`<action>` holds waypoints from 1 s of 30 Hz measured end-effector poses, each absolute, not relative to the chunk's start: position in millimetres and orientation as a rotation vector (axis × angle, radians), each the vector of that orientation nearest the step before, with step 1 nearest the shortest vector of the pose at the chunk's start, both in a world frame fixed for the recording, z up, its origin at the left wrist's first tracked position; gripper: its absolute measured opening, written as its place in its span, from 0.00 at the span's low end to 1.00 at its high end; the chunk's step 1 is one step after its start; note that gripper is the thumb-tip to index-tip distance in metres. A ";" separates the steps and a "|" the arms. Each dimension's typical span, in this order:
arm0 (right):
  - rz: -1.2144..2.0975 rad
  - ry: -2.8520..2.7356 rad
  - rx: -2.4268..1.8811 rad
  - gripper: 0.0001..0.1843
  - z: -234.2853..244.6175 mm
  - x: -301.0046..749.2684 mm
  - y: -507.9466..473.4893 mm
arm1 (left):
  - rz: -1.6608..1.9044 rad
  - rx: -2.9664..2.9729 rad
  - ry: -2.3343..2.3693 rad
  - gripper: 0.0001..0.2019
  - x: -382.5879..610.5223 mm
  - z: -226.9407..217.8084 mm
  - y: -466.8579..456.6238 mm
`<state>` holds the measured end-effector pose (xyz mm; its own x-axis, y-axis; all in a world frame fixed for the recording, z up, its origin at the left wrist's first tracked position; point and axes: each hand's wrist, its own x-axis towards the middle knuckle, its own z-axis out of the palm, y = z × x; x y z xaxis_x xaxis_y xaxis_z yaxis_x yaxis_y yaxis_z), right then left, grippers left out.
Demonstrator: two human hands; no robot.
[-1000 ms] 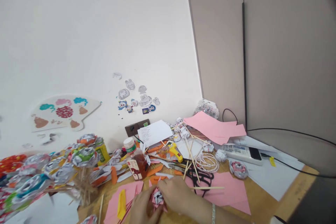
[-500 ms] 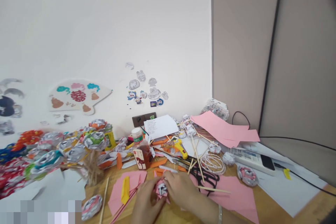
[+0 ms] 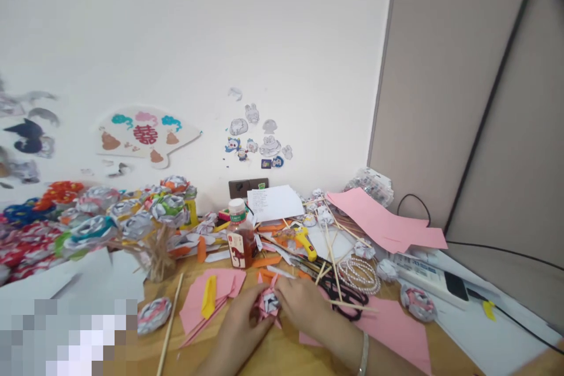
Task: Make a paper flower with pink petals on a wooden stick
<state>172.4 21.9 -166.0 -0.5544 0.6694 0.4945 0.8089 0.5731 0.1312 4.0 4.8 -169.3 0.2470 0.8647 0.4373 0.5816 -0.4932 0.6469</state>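
Note:
A small paper flower (image 3: 270, 302), with a white and dark rolled centre and pointed pink outer petals, is held between both hands low over the table. My left hand (image 3: 241, 320) curls round its left side, the thumb at its lower edge. From the right, my right hand (image 3: 302, 304) pinches the upper right petals; its fingertips are partly hidden. Left of the hands lie pink paper sheets (image 3: 198, 302) with a folded yellow strip (image 3: 209, 296) on top. More pink paper (image 3: 392, 326) lies under and beyond my right forearm.
A bottle (image 3: 240, 238) stands behind the hands, near a yellow glue gun (image 3: 305, 242), black scissors (image 3: 350, 299) and a pearl string (image 3: 359, 275). Finished paper flowers (image 3: 92, 229) crowd the left. A wooden stick (image 3: 171, 323) lies front left; a power strip (image 3: 434, 276) sits right.
The view has shifted, so the wall items sit higher and farther right. Both hands still hold the flower; its pink petals look more spread at the top.

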 end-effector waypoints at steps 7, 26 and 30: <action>-0.344 -2.401 -1.134 0.07 -155.5 180.7 15.1 | 1.051 2.280 1.391 0.20 6.6 -161.1 -2.5; -0.259 -2.503 -1.191 0.06 -152.4 185.4 14.9 | 1.054 2.444 1.325 0.18 3.5 -164.4 -2.7; -0.247 -2.509 -1.173 0.06 -154.7 186.7 17.5 | 1.061 2.476 1.325 0.17 3.0 -163.5 -3.0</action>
